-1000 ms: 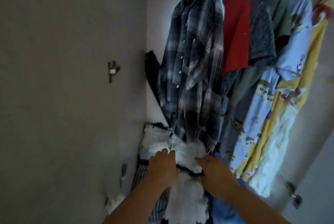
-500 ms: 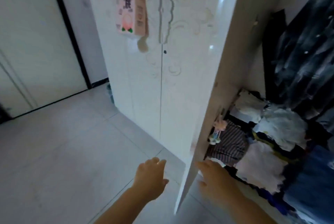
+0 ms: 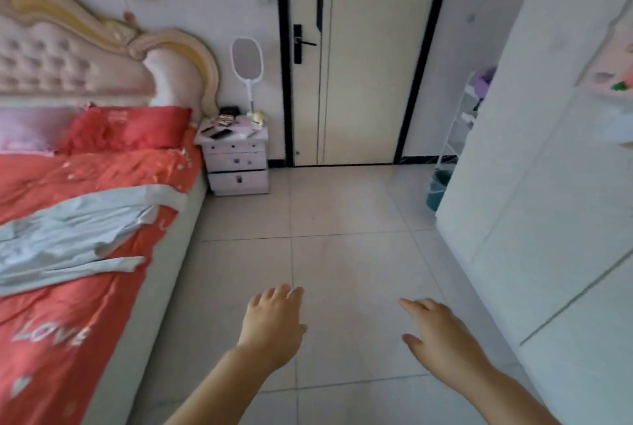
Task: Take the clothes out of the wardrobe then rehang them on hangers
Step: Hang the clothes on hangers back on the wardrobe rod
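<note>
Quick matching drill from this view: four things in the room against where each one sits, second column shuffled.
Things:
1 pale garment
2 nightstand
3 teal bin
4 wardrobe

Places:
A along the right side of the view
B spread on the red bedding
C beside the headboard
D on the floor at the wardrobe's far corner

Pairs: 1-B, 2-C, 3-D, 4-A.

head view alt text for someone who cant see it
Two empty hands, left hand and right hand, reach out open over a tiled floor. A pale garment lies on a red-covered bed at left; a white wardrobe stands at right.
</note>
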`<state>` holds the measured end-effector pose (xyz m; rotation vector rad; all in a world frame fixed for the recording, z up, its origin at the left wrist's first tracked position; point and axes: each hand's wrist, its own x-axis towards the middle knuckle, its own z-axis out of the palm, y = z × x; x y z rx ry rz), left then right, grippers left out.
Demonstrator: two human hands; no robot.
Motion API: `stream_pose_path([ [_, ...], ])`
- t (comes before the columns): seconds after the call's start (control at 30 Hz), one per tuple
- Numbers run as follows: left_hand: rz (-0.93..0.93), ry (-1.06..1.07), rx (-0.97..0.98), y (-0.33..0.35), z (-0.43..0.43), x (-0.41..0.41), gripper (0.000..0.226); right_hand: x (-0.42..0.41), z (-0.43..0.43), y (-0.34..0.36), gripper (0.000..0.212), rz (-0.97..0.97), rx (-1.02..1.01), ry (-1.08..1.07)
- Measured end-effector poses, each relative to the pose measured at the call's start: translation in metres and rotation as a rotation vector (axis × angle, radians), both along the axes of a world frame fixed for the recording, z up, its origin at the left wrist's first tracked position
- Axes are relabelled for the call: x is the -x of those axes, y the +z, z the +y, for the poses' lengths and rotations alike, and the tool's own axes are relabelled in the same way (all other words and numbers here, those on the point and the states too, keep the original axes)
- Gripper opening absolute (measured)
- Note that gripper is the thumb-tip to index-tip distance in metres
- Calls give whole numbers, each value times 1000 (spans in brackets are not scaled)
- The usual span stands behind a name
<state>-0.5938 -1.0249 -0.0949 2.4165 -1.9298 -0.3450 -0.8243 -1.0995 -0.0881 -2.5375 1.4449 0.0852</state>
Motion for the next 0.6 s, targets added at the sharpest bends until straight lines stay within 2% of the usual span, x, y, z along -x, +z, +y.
stream_pose_path([
  [0.23,27,274,-9,-2,24,-151,59,-176,-33,-7,57,-31,-45,260],
  [0.6,37,635,-22,-23,7,-292,55,-392,-108,-33,58,-56,-96,624],
])
